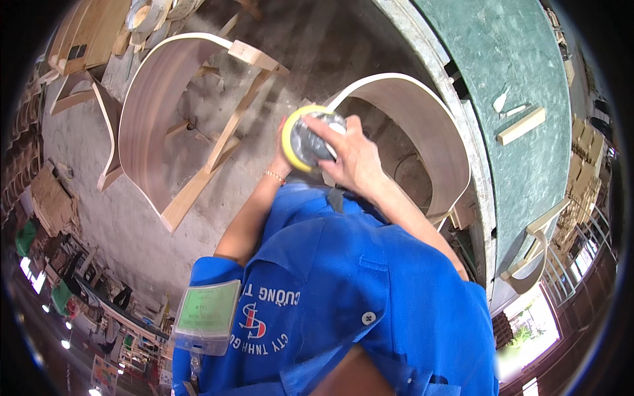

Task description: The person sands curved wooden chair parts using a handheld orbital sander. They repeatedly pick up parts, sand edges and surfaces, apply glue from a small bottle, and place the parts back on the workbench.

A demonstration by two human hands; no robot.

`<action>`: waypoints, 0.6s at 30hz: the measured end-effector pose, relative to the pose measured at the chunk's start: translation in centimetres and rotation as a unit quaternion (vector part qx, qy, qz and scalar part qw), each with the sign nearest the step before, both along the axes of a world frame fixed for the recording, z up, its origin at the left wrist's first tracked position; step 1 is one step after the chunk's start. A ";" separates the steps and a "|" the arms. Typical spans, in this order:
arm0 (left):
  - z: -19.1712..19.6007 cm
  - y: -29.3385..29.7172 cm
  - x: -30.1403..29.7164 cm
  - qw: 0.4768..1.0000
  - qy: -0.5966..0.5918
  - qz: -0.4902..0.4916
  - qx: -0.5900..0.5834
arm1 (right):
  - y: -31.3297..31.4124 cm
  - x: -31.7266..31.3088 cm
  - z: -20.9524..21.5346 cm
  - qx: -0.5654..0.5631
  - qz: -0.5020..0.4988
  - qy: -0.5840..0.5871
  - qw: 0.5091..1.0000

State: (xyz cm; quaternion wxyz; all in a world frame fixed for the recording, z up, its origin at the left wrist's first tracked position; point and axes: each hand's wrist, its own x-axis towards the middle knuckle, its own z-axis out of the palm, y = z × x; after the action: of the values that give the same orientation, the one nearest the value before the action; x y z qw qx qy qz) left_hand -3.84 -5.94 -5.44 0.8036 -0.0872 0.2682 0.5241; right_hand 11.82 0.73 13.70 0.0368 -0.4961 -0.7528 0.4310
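In front of my chest I hold a round thing (305,146) with a yellow rim and a dark grey, pale-smeared face; its exact kind is unclear. My left hand (281,155) grips its left edge from behind, with the fingers mostly hidden. Across its face and right edge lie the thumb and fingers of my right hand (350,152), closed on it and slightly blurred. A small pale patch shows between those fingers. Just beyond my right hand stands a curved wooden chair frame (422,109).
Another curved wooden frame (152,119) with straight legs stands at left on the concrete floor (92,204). Along the right runs a green-topped bench (522,59) bearing a wood block (522,127), a small white-tipped tool (500,102) and a bent wooden part (536,254). Stacked wood (584,158) lies beyond it.
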 end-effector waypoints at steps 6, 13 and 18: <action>1.6 1.0 -0.1 0.956 0.245 -0.126 0.098 | -0.1 0.7 1.6 -0.051 0.033 -0.016 0.998; 2.9 1.4 -0.3 0.591 0.723 -0.260 0.247 | 0.6 0.1 1.6 -0.075 0.016 -0.021 0.997; 2.8 1.1 -0.1 0.725 0.625 -0.216 0.191 | 0.3 0.5 1.4 -0.058 0.019 0.006 0.998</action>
State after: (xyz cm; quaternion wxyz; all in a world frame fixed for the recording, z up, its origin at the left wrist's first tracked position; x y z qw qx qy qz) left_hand -3.95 -4.82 -2.61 0.5447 0.4763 0.6155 0.3123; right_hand 12.34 1.00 15.11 0.0038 -0.4803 -0.7358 0.4774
